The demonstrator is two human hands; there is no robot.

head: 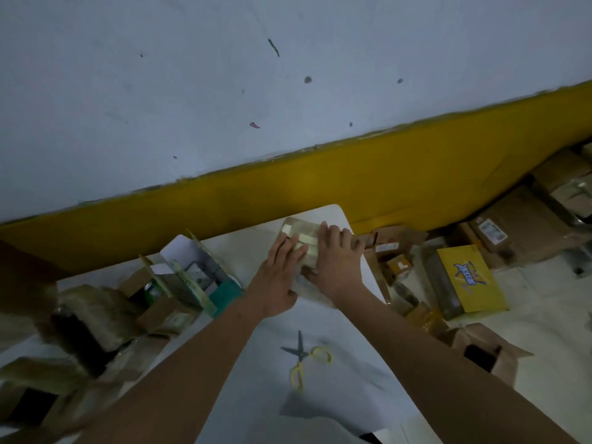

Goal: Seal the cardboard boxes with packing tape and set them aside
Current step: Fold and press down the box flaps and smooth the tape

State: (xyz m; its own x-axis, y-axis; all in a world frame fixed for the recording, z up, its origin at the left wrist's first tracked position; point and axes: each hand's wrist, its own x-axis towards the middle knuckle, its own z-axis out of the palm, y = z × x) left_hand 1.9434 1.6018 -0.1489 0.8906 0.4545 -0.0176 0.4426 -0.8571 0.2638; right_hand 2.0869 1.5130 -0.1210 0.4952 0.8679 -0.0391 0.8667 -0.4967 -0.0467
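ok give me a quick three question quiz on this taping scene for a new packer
1. True or false: the left hand and the right hand both rest on the small taped box.
2. Where are the scissors? A: in the right hand. B: lying on the white table, nearer the person than the box. C: on the floor.
3. Fill in: the printed box on the floor to the right of the table is ____ in colour.

Key: 1 true; 2 B; 3 yellow.
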